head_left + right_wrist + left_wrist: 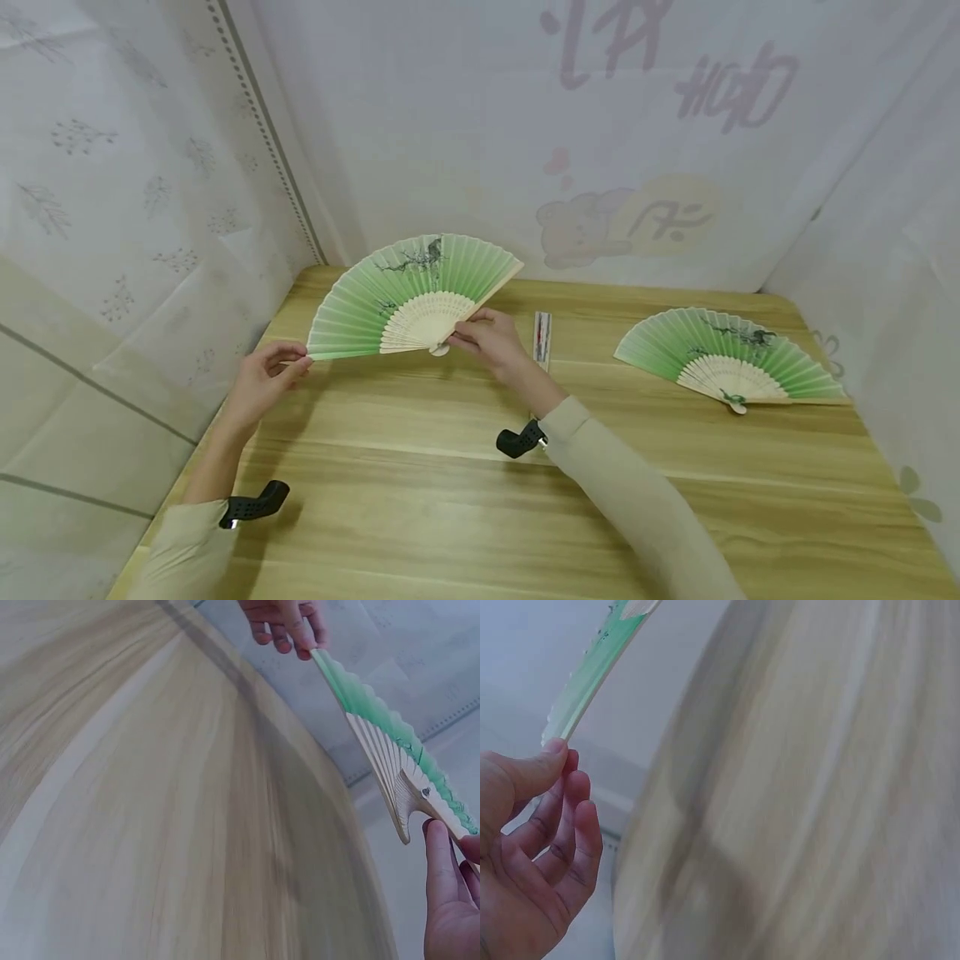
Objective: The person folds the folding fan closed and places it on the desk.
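Spread wide between both hands is a green folding fan (352,308) with pale pierced ribs and a dark branch print. My left hand (262,379) pinches its left outer corner between thumb and index finger; the left wrist view shows the other fingers of that hand (540,840) loosely bent. With my right hand (491,342) I grip the right guard stick close to the pivot. In the right wrist view the fan (375,712) is seen nearly edge-on, raised over the table, with the right hand (454,892) at its guard stick.
A second green fan (727,367) lies opened on the right of the wooden table (420,500), a green cord at its pivot. Behind my right wrist lies a narrow white strip (542,333) with a dark and red print. Pale printed curtains (420,125) hang around the table.
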The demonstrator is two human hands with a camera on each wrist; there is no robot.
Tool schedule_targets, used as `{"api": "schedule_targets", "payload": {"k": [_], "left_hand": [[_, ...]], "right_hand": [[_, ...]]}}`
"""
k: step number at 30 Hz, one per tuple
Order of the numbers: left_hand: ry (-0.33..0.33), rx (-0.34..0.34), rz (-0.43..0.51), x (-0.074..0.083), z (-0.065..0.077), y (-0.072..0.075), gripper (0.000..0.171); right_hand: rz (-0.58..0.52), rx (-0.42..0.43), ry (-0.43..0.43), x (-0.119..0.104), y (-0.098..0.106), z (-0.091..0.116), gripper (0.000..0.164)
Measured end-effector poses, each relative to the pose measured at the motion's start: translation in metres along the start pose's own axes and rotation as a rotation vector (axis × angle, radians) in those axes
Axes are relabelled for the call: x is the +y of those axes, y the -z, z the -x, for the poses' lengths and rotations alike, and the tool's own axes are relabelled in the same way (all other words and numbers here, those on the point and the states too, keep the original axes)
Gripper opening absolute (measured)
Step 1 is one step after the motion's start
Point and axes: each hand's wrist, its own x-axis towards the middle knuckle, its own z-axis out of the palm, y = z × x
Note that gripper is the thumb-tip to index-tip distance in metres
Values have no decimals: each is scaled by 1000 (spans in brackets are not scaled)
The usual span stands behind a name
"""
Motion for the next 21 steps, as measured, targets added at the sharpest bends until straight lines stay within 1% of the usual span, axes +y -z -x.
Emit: {"api": "schedule_targets", "payload": {"k": [4,9,14,17,21], "left_hand": [[-18,-17,3,8,-14,-15,25],[-12,-50,38,20,-34,-37,27],[-17,-81,55,33,-55,-63,24],[-17,-108,76,46,-64,-76,23],[-20,-131,109,72,-70,-90,22]], "right_hand": [[2,15,34,-12,19,11,9],[11,46,47,-25,45,24,5],[6,83,62,-36,71,35,12],[-24,94,76,-43,86,41,13],[-65,117,103,-52,105,51,9]]}}
